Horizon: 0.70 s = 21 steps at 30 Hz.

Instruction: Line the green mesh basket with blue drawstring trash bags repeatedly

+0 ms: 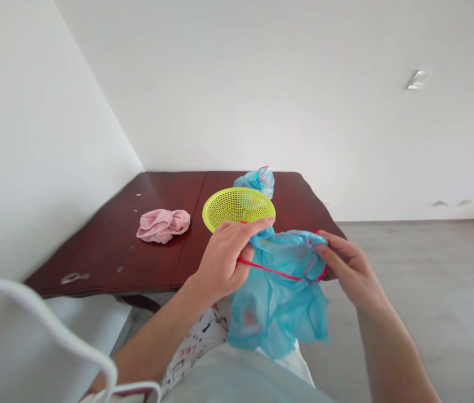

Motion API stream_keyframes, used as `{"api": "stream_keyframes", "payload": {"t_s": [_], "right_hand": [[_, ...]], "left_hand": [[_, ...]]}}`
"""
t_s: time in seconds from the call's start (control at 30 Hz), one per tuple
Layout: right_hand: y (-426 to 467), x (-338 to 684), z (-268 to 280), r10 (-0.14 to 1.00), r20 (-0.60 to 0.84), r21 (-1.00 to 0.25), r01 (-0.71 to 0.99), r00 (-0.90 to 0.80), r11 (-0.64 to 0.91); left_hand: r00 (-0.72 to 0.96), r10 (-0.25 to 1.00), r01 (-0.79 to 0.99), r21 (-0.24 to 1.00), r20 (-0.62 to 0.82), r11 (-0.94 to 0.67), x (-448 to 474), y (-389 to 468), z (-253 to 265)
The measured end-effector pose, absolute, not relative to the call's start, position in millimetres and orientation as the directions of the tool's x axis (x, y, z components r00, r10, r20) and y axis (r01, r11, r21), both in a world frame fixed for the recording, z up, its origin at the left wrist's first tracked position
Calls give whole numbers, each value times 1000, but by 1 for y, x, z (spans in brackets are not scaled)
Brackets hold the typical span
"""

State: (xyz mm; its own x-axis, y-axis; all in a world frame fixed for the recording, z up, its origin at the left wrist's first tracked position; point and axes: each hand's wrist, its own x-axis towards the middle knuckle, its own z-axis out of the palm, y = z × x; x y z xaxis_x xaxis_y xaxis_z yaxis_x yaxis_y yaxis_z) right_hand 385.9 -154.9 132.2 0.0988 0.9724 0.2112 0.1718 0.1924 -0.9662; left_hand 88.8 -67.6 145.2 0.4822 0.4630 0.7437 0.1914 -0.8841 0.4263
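Wall (262,89): white, well beyond your left hand (222,260) and right hand (348,268). Grey floor (430,280) runs past your right hand, below it and off to its right. Dark red-brown table (153,268) sits beyond your grip, mostly ahead of and left of your left hand.

Blue bag (279,305) is what you've got: thin plastic, hanging crumpled between and below your hands. Reddish patch low on its left side, too blurred to identify. Right hand: thumb and fingers pinching the bag's upper right edge. Left hand: closed on the upper left edge, index finger laid along the top; exact contact is hidden by your hand.

Yellow basket (237,206) is on the table, just past your left hand. Second bag (265,182), also blue, sits right behind the basket from your grip. Pink cloth (162,226) lies bunched left of your left hand. Red drawstring (270,271) stretches from your left thumb across the bag's front toward your right fingers.
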Motion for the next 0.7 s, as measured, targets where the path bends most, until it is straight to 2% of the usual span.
{"api": "stream_keyframes", "payload": {"t_s": [0.1,0.17,0.33,0.43,0.57,0.63,0.7], "right_hand": [[-142,411,146,898,356,-911,310,259,272],[-133,423,157,840,446,-863,395,308,314],[-109,430,188,786,512,-832,426,346,355],[-92,432,206,756,551,-817,410,352,404],[-72,432,224,770,561,-815,365,304,450],[-65,429,228,780,553,-821,354,294,448],[-62,425,230,791,540,-829,345,288,440]], "left_hand": [[519,446,243,375,729,-895,80,-63,152],[513,407,252,321,756,-913,77,-61,157],[440,322,295,204,838,-934,73,-57,176],[584,205,139,152,785,-979,74,-58,188],[747,82,-82,214,659,-973,90,-61,195],[782,60,-98,218,620,-971,105,-62,194],[813,92,-29,198,576,-980,122,-61,191]]}}
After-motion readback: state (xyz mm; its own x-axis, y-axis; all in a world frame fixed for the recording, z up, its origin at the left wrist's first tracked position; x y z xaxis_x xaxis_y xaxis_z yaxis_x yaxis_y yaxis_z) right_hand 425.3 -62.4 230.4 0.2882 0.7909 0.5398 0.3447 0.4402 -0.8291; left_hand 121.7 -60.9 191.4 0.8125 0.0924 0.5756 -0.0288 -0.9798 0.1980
